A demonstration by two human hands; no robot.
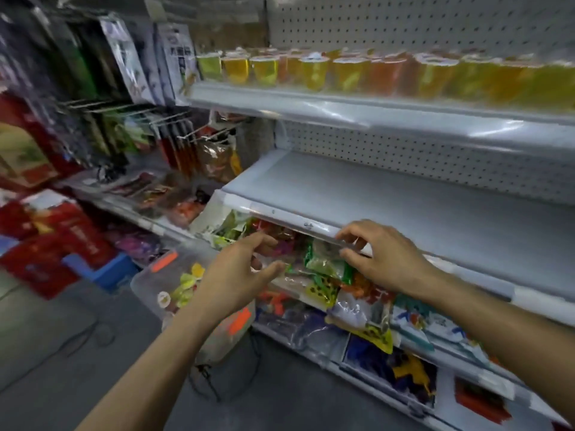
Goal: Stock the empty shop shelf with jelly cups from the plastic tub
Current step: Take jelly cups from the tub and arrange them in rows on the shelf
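Note:
A bare grey shelf (389, 194) runs across the middle of the view. On the shelf above stands a row of yellow, green and orange jelly cups (314, 73). A clear plastic tub (155, 284) with orange clips sits low at the left and holds several more cups. My left hand (239, 275) hovers above the tub's right side, fingers loosely spread and holding nothing. My right hand (385, 256) is at the front edge of the bare shelf with its fingers bent and empty.
Bagged snacks (329, 269) fill the tilted shelf under the bare one, and more packets lie lower down. Hanging goods on hooks (174, 126) and red boxes (46, 231) crowd the left. A blue stool (102, 269) and a cable lie on the grey floor.

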